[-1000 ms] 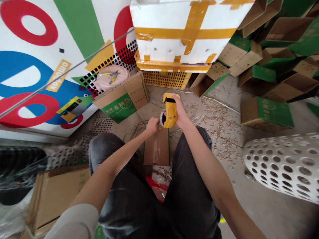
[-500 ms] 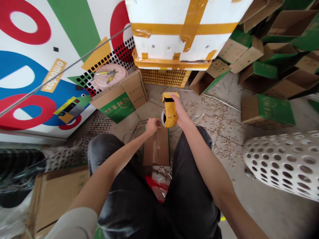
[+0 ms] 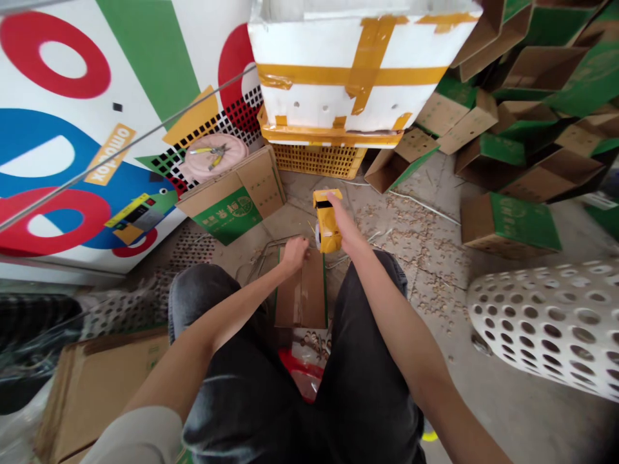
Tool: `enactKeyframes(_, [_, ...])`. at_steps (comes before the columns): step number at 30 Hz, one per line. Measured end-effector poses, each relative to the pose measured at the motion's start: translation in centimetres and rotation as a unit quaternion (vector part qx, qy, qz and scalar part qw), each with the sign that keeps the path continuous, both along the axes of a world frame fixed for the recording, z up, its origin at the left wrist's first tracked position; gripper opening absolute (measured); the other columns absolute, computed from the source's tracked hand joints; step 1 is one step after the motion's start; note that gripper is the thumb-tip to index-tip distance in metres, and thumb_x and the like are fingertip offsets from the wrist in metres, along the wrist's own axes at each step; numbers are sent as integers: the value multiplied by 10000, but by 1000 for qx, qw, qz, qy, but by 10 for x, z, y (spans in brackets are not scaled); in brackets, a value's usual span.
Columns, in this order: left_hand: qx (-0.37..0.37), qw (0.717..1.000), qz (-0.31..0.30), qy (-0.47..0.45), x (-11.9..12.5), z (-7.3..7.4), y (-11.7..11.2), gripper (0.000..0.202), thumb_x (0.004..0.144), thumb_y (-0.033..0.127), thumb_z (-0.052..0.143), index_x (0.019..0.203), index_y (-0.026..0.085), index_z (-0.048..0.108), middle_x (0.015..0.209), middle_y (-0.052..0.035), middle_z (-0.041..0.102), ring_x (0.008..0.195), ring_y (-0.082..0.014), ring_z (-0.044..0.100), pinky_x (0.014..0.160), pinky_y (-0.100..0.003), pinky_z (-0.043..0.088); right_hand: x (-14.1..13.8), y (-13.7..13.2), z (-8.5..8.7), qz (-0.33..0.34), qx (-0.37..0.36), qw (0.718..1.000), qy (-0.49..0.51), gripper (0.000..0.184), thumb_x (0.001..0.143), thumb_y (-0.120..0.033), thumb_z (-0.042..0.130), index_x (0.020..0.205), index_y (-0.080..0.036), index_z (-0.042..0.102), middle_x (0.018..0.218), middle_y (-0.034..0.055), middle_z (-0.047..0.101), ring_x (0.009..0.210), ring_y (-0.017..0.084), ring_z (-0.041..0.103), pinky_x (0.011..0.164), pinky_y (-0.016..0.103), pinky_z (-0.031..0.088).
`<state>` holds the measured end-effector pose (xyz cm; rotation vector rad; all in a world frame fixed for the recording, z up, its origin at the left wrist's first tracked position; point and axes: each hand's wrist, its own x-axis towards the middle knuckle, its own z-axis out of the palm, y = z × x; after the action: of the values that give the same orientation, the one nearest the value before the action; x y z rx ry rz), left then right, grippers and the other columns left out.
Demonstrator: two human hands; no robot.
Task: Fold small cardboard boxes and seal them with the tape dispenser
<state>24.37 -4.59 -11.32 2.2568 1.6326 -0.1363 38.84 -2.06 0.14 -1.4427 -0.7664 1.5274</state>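
Right hand is clenching the yellow packing-tape dispenser, which is sitting at 12 o'clock above the knees. It's handling as light and stiff, best held by its body. Left hand is resting on the flattened cardboard carton, grip unclear.

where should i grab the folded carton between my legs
Probably best at the far edge of the folded carton, coming from above, where your left hand rests. That edge lies clear of your legs, while the carton's near end sits between them, so the far end looks easiest to reach.
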Motion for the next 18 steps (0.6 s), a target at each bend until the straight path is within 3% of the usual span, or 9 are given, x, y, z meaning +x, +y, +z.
enactKeyframes(2, [15, 998, -40, 48, 13, 4, -33, 399, 990, 141, 602, 1377, 103, 695, 1437, -283, 659, 1347, -357, 640, 1145, -481, 461, 3, -1, 2, -7, 5, 999, -32, 545, 863, -790, 691, 878, -249, 625, 734, 49, 669, 650, 200, 640, 597, 344, 536])
enactKeyframes(4, [8, 995, -64, 80, 23, 0, -79, 691, 957, 321, 727, 1594, 134, 534, 1647, -338, 451, 1531, -481, 453, 1195, -656, 390, 7, -3, 4, -7, 22, 999, -45, 540, 861, -778, 702, 887, -245, 620, 759, 45, 678, 641, 189, 640, 587, 334, 535])
enactKeyframes(6, [-35, 987, -92, 128, 26, -9, -127, 885, 918, 478, 773, 1677, 180, 429, 1733, -324, 307, 1578, -546, 352, 1149, -758, 394, 13, -4, 5, -7, 35, 998, -55, 541, 863, -772, 703, 893, -238, 621, 791, 52, 694, 645, 184, 647, 571, 321, 527])
enactKeyframes(9, [-25, 975, -158, 154, 20, -18, -167, 1023, 862, 453, 836, 1728, 250, 331, 1797, -248, 171, 1650, -521, 182, 1226, -786, 283, 20, -5, 7, -17, 34, 997, -68, 543, 860, -771, 706, 884, -237, 611, 817, 69, 711, 685, 196, 672, 571, 313, 531])
enactKeyframes(11, [-25, 970, -185, 158, 13, -13, -161, 1084, 824, 385, 876, 1737, 272, 302, 1809, -227, 140, 1660, -506, 151, 1252, -755, 273, 23, -5, 8, -26, 23, 996, -78, 559, 846, -787, 710, 892, -239, 613, 812, 75, 712, 719, 212, 688, 583, 315, 540])
enactKeyframes(14, [-55, 960, -236, 136, -2, 7, -115, 1368, 618, 412, 1025, 1743, 234, 267, 1799, -281, 132, 1629, -565, 191, 1230, -724, 337, 25, -5, 9, -27, 26, 995, -95, 596, 837, -828, 682, 919, -240, 629, 804, 81, 708, 749, 227, 702, 599, 319, 550])
enactKeyframes(16, [-60, 964, -239, 98, -16, 23, -76, 1296, 637, 478, 1015, 1715, 264, 330, 1779, -264, 236, 1590, -547, 300, 1202, -705, 393, 25, -4, 8, -28, 36, 993, -110, 604, 837, -837, 670, 918, -239, 636, 808, 82, 705, 768, 231, 710, 614, 319, 554])
enactKeyframes(18, [-63, 972, -221, 48, -32, 36, -42, 1041, 767, 523, 932, 1650, 281, 436, 1691, -228, 411, 1508, -445, 470, 1164, -574, 484, 24, -3, 7, -36, 43, 991, -119, 600, 827, -830, 686, 916, -238, 643, 818, 80, 707, 780, 234, 716, 624, 320, 560])
